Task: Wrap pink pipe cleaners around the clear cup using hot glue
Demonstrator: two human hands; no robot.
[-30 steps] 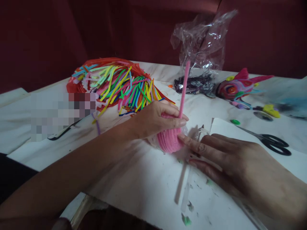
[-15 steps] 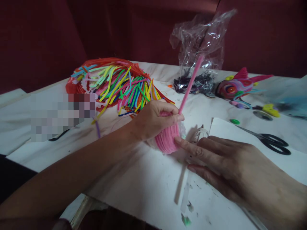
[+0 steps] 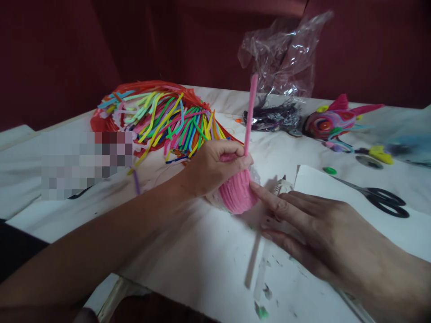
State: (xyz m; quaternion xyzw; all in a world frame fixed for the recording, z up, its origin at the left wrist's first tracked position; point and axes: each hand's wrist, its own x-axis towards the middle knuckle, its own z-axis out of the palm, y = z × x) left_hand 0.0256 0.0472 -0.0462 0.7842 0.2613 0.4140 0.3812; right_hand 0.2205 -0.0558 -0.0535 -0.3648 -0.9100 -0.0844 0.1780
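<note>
Pink pipe-cleaner coil (image 3: 237, 195) clenched under left hand (image 3: 215, 166), right hand's (image 3: 323, 229) open fingertip against it.

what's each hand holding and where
Left hand grips the pink coil at its top, pinching the pipe cleaner at its base. Right hand holds nothing; a fingertip touches the coil's side.

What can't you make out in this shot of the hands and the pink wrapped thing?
Head view only:
- What the pink wrapped bundle is wound around: hidden by the left hand and the wraps.
- What lies under the right hand: covered by the palm.
- Area left of the coloured stems: blurred out.
- Contents of the clear bag: too dark.
</note>
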